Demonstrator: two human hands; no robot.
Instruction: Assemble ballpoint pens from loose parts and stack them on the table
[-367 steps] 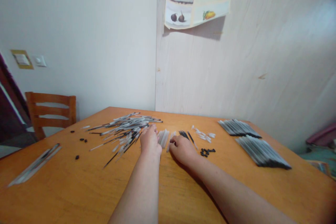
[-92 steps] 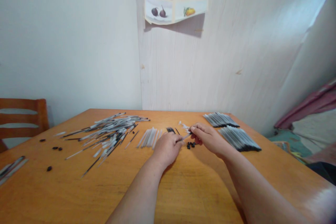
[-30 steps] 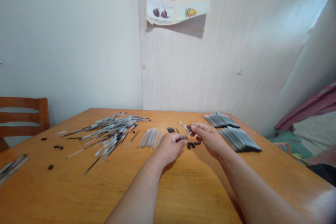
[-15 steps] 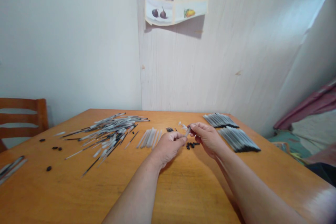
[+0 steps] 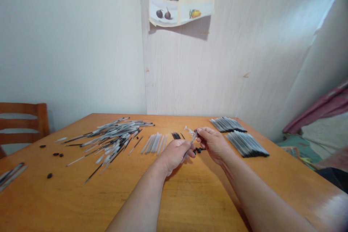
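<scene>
In the head view, the left hand (image 5: pixel 176 155) is closed around the lower part of a slim pen (image 5: pixel 193 139), and the right hand (image 5: pixel 212 143) is pinching its upper end between thumb and fingers. The pen is tilted, above the tabletop (image 5: pixel 187 203), near its middle. Black caps (image 5: pixel 199 150) are lying just beside the hands, partly hidden. To the left of the hands there is a row of pale tubes (image 5: pixel 154 143), and farther left a loose heap of pens (image 5: pixel 116 132). Two neat rows of pens (image 5: pixel 247 144) lie at the right.
</scene>
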